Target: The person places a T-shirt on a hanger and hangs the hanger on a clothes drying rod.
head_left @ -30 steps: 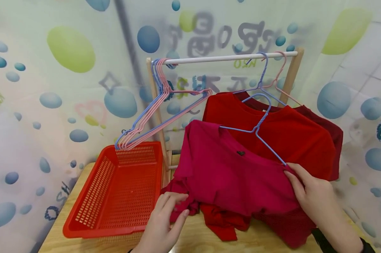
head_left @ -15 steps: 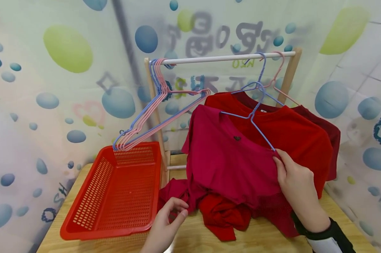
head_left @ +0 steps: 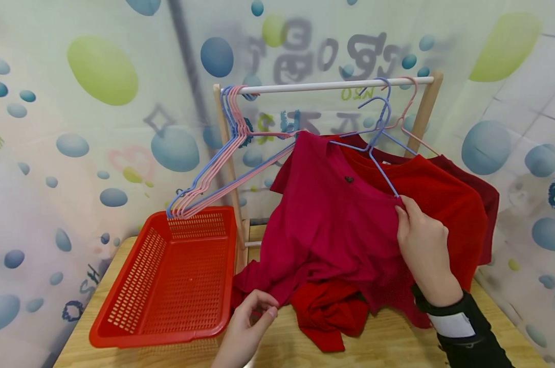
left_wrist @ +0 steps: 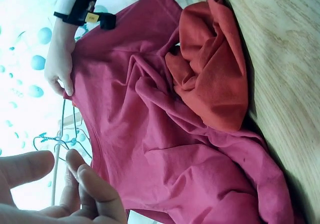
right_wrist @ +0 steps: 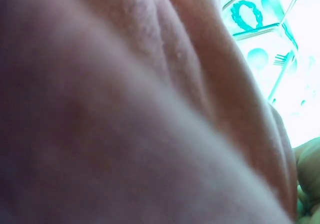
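A magenta shirt (head_left: 323,220) with a small dark emblem at its neckline hangs on a blue wire hanger (head_left: 384,172). My right hand (head_left: 422,240) pinches the shirt's shoulder at the end of the hanger's arm. The hanger's hook stands free, slightly below the rack's white rail (head_left: 314,87). Down by the shirt's lower left part is my left hand (head_left: 249,327), fingers loosely bent and holding nothing. In the left wrist view the thumb and fingers of the left hand (left_wrist: 95,189) stand apart in front of the shirt. Skin fills most of the right wrist view.
A red shirt (head_left: 457,214) and a dark red one (head_left: 489,199) hang at the rail's right end. Several pink and blue hangers (head_left: 213,163) hang at its left end, above a red plastic basket (head_left: 190,291). Bunched red cloth (head_left: 328,312) lies on the wooden table (head_left: 277,347).
My right hand has raised the magenta shirt and its hanger toward the rail, moving up and a little left. The left hand has slid slightly down and stayed beside the shirt's lower part.
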Demonstrator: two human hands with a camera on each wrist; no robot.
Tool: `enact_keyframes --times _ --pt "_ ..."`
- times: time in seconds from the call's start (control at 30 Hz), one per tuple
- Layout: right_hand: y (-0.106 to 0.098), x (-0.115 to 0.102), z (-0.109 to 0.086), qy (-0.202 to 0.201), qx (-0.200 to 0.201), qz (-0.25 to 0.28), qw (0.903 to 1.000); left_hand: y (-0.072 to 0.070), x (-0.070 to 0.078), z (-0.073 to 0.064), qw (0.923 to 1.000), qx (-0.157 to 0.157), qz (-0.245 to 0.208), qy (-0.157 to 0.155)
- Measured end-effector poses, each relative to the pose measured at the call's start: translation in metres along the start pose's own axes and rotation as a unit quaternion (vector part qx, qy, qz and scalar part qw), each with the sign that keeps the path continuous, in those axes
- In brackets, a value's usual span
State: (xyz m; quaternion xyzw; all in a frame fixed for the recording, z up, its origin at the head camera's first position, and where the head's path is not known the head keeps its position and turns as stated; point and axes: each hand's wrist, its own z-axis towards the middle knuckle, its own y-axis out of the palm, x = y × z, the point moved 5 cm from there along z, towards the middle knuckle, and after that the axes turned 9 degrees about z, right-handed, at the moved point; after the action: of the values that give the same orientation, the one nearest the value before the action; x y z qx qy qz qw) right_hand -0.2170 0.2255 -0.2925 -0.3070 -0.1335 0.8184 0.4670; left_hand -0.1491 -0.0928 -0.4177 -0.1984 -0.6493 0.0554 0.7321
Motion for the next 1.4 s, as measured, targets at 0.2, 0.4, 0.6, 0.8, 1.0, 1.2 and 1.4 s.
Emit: enact_keyframes --times 0.2,0.4,0.6,0.8,1.0,1.2,1.4 --pt "0.000 0.001 0.018 0.009 0.000 -0.006 0.9999 -0.002 0.001 0.000 0.9999 0.011 -0.003 0.000" --pt "-0.003 0.004 0.032 0.035 -0.008 -0.009 0.9993 -0.001 0.000 0.001 0.9999 0.002 -0.008 -0.008" --pt "-0.006 0.002 0.049 0.042 -0.021 -0.014 0.9988 -0.001 0.000 0.001 0.9999 0.005 -0.004 -0.011" --pt "-0.006 0.000 0.063 0.037 -0.034 -0.029 0.9983 -0.001 0.000 0.000 0.9999 0.006 -0.004 -0.010" --pt "-0.005 0.001 0.073 0.029 -0.048 -0.052 0.9970 -0.002 0.001 0.000 0.9999 0.002 -0.011 -0.010" --pt "-0.005 -0.001 0.078 0.023 -0.059 -0.060 0.9962 -0.003 0.001 0.000 0.9998 -0.005 -0.012 -0.012" --pt "-0.002 -0.001 0.080 0.016 -0.059 -0.068 0.9958 -0.003 0.001 0.001 0.9998 -0.006 -0.009 -0.015"
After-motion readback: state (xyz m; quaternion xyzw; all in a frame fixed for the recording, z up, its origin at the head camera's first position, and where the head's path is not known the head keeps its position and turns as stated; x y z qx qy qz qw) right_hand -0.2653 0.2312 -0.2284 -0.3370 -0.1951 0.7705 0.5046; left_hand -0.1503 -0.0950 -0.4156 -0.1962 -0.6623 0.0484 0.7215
